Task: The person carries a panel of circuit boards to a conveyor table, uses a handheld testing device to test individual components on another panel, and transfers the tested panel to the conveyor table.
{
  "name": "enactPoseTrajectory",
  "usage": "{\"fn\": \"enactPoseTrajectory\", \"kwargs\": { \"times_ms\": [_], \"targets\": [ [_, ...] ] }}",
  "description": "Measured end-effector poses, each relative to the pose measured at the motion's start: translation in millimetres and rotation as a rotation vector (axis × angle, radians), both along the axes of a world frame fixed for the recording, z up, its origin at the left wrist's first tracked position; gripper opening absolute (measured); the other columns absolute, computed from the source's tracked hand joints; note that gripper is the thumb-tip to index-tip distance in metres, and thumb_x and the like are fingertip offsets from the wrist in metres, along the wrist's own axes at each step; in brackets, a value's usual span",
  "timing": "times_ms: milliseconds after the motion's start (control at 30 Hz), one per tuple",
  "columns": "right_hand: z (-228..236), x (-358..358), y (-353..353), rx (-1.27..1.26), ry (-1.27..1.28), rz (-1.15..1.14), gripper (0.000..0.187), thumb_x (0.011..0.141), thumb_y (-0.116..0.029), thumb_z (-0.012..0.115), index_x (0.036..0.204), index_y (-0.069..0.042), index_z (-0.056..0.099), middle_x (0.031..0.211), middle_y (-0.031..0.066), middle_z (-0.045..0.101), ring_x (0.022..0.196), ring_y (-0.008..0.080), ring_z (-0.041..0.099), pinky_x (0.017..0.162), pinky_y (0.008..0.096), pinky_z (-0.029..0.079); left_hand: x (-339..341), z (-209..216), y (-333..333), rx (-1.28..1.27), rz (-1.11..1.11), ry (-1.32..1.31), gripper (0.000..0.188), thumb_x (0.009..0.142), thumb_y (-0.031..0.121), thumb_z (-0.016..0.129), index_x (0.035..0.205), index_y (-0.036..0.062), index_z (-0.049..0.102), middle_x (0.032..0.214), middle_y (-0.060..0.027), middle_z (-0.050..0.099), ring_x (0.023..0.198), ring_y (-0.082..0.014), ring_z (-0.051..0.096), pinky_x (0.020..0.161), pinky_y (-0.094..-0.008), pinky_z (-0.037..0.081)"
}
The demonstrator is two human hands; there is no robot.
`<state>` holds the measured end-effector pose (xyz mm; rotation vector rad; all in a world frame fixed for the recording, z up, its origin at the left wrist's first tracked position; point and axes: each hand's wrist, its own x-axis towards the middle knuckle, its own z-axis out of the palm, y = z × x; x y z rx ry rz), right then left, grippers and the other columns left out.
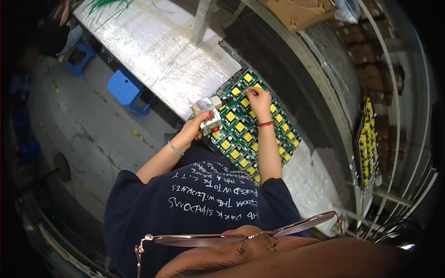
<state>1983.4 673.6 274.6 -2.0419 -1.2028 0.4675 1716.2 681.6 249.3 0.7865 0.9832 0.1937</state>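
Two hands fill my view: the left hand's (193, 127) fingers grasp a pale, boxy plastic device with red buttons (212, 123) at the left edge of the green circuit-board panel with yellow blocks (244, 131); the right hand's (261, 99) pinch a thin dark strand (244, 93) over it. I judge a loose grip could drop the device onto the panel. White, plastic-wrapped table (171, 60) offers room upper-left of the panel; its edge runs close left.
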Motion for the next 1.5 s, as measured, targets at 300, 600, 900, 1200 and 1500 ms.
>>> {"fn": "enactPoseTrajectory", "kwargs": {
  "times_ms": [300, 600, 900, 1200, 1500],
  "targets": [
    [-27, -24, -10, -0.11, 0.154, 0.044, 0.02, 0.078, -0.013, 0.069, 0.088, 0.004, 0.068, 0.066, 0.0075, 0.064, 0.056, 0.0124, 0.057, 0.054, 0.0268, 0.044, -29, -6, 23, 0.035, 0.057, -0.022, 0.061, 0.084, 0.063, 0.048, 0.078, 0.0038, 0.062, 0.054, 0.0003, 0.045, 0.042, -0.0075, 0.035, 0.041, -0.0231, 0.025],
    [-50, -42, -13, -0.061, 0.111, 0.0, 0.022, 0.078, -0.016, 0.069, 0.09, 0.002, 0.068, 0.073, 0.0139, 0.067, 0.063, 0.0207, 0.064, 0.059, 0.0298, 0.049, -48, -15, 32, 0.075, 0.013, 0.022, 0.061, 0.085, 0.061, 0.048, 0.081, 0.0023, 0.062, 0.055, 0.0, 0.046, 0.041, -0.0078, 0.033, 0.039, -0.0238, 0.023],
    [-30, -49, -18, -0.052, 0.088, -0.022, 0.023, 0.078, -0.017, 0.068, 0.091, 0.003, 0.068, 0.073, 0.0155, 0.067, 0.062, 0.0235, 0.064, 0.059, 0.0309, 0.049, -44, -14, 33, 0.034, -0.047, 0.003, 0.056, 0.089, 0.059, 0.044, 0.109, 0.0074, 0.054, 0.076, -0.0004, 0.056, 0.047, -0.0061, 0.035, 0.042, -0.0202, 0.027],
    [-36, -34, -15, -0.106, 0.066, -0.014, 0.026, 0.078, -0.018, 0.068, 0.093, 0.003, 0.068, 0.077, 0.0168, 0.068, 0.067, 0.0264, 0.066, 0.062, 0.0325, 0.05, -29, -24, 31, 0.011, -0.067, -0.02, 0.055, 0.089, 0.061, 0.041, 0.104, 0.0096, 0.054, 0.077, -0.0003, 0.057, 0.047, -0.0066, 0.035, 0.042, -0.0211, 0.025],
    [-38, -38, -17, -0.121, 0.071, -0.012, 0.029, 0.077, -0.02, 0.069, 0.094, 0.004, 0.068, 0.08, 0.0181, 0.068, 0.07, 0.029, 0.066, 0.066, 0.0331, 0.051, -31, -20, 32, 0.026, -0.063, 0.026, 0.059, 0.087, 0.062, 0.043, 0.109, 0.0082, 0.052, 0.08, -0.001, 0.058, 0.047, -0.0067, 0.036, 0.042, -0.0209, 0.027]
  ]
}}
